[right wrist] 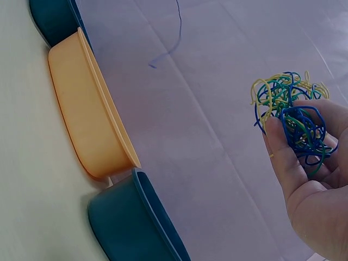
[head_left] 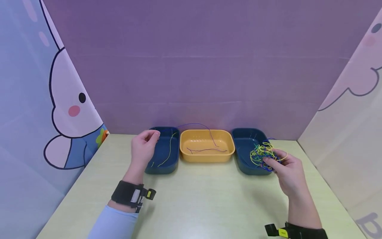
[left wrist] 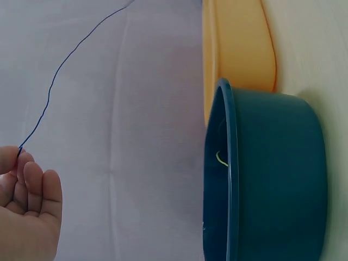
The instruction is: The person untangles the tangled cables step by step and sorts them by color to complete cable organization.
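Note:
My left hand (head_left: 142, 146) pinches one end of a thin blue wire (left wrist: 50, 92) between thumb and fingertips, above the left dark-blue bin. The wire arches to the right, and its loose end hangs over the yellow bin. In my right hand (head_left: 287, 171) is a tangled bundle of yellow, blue and green wires (right wrist: 304, 130), gripped between thumb and fingers. That bundle is in front of part of the right dark-blue bin (head_left: 246, 141) in the head view. The loose end of the blue wire appears apart from the bundle.
The left dark-blue bin (head_left: 162, 171) contains yellow wire pieces (head_left: 169, 151). Beside it, the yellow bin (head_left: 206, 158) has a blue wire piece (head_left: 207, 150) inside. All three bins stand in a row at the table's (head_left: 203, 199) back edge, against a purple backdrop (head_left: 203, 73). Printed panels flank both sides.

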`<control>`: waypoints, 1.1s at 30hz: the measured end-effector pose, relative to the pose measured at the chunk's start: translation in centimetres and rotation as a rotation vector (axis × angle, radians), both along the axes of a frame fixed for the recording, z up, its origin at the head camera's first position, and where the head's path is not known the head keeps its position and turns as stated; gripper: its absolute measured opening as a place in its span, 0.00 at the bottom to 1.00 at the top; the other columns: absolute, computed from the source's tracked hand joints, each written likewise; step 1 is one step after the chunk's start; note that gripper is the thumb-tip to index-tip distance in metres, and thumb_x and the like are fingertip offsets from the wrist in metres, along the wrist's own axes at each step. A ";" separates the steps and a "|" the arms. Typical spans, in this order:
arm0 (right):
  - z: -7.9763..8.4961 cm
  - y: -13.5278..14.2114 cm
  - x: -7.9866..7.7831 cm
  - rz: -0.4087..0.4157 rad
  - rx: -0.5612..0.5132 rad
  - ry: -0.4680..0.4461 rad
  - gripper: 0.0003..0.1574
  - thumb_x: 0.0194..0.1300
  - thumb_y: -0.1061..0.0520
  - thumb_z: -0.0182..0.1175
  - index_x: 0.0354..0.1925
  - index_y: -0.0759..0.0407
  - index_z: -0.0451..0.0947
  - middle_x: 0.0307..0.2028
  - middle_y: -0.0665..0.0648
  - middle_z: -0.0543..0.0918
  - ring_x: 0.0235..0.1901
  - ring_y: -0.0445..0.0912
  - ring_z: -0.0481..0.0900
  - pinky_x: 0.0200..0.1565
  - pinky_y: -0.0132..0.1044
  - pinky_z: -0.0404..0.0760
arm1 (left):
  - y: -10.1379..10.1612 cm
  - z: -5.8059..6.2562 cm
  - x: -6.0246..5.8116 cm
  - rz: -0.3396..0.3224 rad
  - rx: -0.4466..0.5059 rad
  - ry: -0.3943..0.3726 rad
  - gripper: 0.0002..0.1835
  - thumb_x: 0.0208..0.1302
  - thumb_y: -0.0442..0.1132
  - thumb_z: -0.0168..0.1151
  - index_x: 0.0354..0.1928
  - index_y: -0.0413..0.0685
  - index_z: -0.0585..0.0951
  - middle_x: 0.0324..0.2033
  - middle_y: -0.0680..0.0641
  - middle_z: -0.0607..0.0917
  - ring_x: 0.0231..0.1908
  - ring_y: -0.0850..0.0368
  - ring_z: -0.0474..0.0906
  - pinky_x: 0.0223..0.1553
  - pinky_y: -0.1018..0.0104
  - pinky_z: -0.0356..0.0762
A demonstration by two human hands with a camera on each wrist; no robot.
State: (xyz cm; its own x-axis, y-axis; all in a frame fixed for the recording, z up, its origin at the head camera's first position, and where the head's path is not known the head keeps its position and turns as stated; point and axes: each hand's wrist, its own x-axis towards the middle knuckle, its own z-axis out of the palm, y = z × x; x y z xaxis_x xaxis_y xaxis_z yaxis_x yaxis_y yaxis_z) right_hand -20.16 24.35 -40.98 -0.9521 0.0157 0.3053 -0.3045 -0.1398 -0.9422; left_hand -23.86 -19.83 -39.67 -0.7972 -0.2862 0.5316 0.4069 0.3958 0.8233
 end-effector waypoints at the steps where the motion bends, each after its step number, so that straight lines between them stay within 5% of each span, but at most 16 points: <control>1: 0.0 0.0 0.0 0.001 -0.001 0.006 0.16 0.59 0.71 0.63 0.48 0.72 0.77 0.42 0.56 0.81 0.38 0.46 0.81 0.39 0.32 0.83 | 0.1 0.0 -0.4 0.008 -0.010 -0.002 0.09 0.65 0.42 0.63 0.36 0.43 0.85 0.27 0.46 0.84 0.28 0.55 0.78 0.26 0.72 0.76; 7: 0.1 -0.1 -0.1 -0.001 -0.006 0.020 0.15 0.58 0.73 0.62 0.46 0.73 0.78 0.40 0.56 0.82 0.36 0.46 0.81 0.37 0.31 0.83 | 1.6 0.1 -2.8 0.041 -0.094 -0.059 0.08 0.65 0.42 0.63 0.35 0.45 0.86 0.25 0.48 0.82 0.26 0.55 0.72 0.25 0.63 0.72; 15: 0.3 -0.3 -0.1 -0.002 -0.015 0.013 0.14 0.58 0.74 0.62 0.44 0.70 0.80 0.38 0.55 0.83 0.35 0.46 0.81 0.36 0.31 0.83 | 4.7 -0.7 -5.3 -0.022 -0.254 -0.186 0.09 0.67 0.43 0.60 0.35 0.47 0.85 0.25 0.50 0.82 0.26 0.55 0.73 0.25 0.62 0.76; 22: 0.0 -0.4 0.1 -0.005 -0.005 -0.009 0.14 0.58 0.73 0.63 0.44 0.70 0.80 0.39 0.55 0.83 0.36 0.46 0.81 0.37 0.31 0.83 | 7.1 -1.9 -6.7 -0.062 -0.471 -0.326 0.08 0.68 0.40 0.57 0.35 0.46 0.84 0.25 0.50 0.79 0.26 0.56 0.73 0.25 0.66 0.76; 29: -0.1 -0.6 0.0 -0.006 0.004 -0.015 0.14 0.58 0.73 0.63 0.45 0.71 0.79 0.39 0.55 0.83 0.37 0.46 0.81 0.38 0.34 0.83 | 9.0 -2.6 -7.9 -0.101 -0.716 -0.465 0.16 0.69 0.40 0.55 0.21 0.49 0.80 0.16 0.51 0.70 0.20 0.55 0.71 0.19 0.67 0.64; 33: -0.1 -0.5 -0.1 -0.009 0.001 -0.017 0.14 0.58 0.73 0.63 0.44 0.70 0.80 0.39 0.55 0.83 0.37 0.46 0.81 0.38 0.33 0.83 | 10.0 -2.9 -8.6 -0.128 -0.845 -0.524 0.13 0.68 0.40 0.57 0.26 0.49 0.83 0.18 0.52 0.72 0.22 0.55 0.71 0.21 0.67 0.66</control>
